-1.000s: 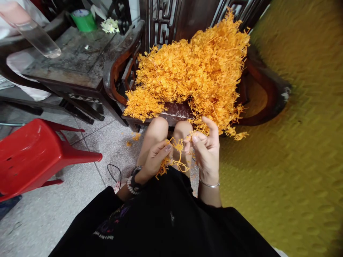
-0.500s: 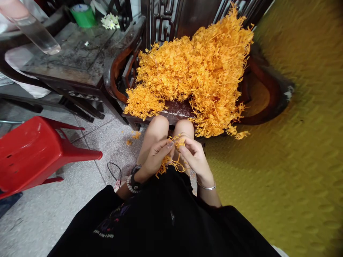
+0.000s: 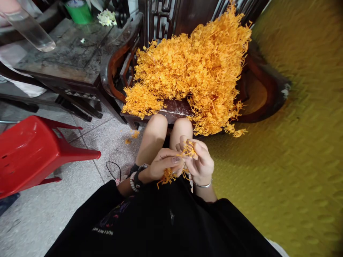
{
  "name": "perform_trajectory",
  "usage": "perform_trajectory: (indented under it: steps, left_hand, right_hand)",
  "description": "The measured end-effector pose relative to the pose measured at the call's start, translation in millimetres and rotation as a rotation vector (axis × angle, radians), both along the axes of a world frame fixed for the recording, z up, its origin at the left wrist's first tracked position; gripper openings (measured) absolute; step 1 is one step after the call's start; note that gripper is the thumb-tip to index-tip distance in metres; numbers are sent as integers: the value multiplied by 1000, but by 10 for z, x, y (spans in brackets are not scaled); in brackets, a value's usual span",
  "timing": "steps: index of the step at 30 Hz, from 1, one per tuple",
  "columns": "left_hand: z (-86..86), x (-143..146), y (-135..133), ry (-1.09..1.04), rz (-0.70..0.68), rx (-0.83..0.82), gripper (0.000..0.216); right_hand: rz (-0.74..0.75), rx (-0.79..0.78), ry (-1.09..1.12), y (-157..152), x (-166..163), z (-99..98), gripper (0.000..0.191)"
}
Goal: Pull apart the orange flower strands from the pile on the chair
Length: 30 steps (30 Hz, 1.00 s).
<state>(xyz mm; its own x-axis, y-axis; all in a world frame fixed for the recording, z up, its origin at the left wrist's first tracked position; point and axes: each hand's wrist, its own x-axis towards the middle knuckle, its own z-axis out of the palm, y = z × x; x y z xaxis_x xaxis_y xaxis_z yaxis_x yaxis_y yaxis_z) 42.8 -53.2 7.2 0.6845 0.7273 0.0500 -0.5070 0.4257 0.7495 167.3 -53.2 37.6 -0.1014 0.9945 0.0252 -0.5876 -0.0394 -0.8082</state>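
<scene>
My left hand [image 3: 160, 167] and my right hand [image 3: 200, 161] meet over my lap, both closed on a small tangle of orange plastic sprigs [image 3: 171, 173]. The left fingers pinch the bunch from the left. Curled round its upper part, near my knees, are the right fingers. A big heap of the same orange sprigs [image 3: 193, 71] lies on the seat of a dark wooden chair [image 3: 174, 110] just ahead of my knees.
A red plastic stool [image 3: 32, 153] lies on its side at the left on the speckled floor. A dark wooden table [image 3: 61, 60] holds a green cup [image 3: 76, 10] and white flowers [image 3: 105, 18]. Yellow textured sheeting [image 3: 294, 142] fills the right. A few orange bits [image 3: 132, 135] lie on the floor.
My right hand came down from the edge of the heap and curled in against the left. Both hands now sit closer to my body with the small bunch.
</scene>
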Motion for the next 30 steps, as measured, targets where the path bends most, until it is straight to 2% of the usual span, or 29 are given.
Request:
perform_trajectory:
  steps: [3,4,6,9,12,15,18,21,27,30]
  left_hand:
    - [10,-30,8,-166,-1,-4,61]
    - [22,-44,18,-198,23,-11,63]
    - [58,-66,51,-210,91,-65,63]
    - [116,-68,108,-151,134,-187,59]
    - [147,-48,150,-131,153,-249,54]
    - [161,-31,172,-136,214,-269,49]
    - [176,-18,186,-93,289,-292,42]
    - [178,-3,194,-51,308,-293,38]
    - [90,16,200,-14,315,-270,29]
    - [34,12,200,31,345,-258,25]
  right_hand:
    - [-184,38,73,51,109,56,46]
    - [-267,61,82,62,159,78,49]
    - [-341,113,42,67,244,113,53]
    - [-275,103,-65,38,280,114,50]
    - [-195,46,-45,5,229,50,44]
    - [-185,39,20,-14,170,-45,43]
    - [-226,25,-6,-28,145,-135,38]
    - [-187,0,-36,-39,147,-191,32]
    - [-94,-72,-67,-17,123,-177,9]
    - [-76,-110,-121,3,96,-169,16]
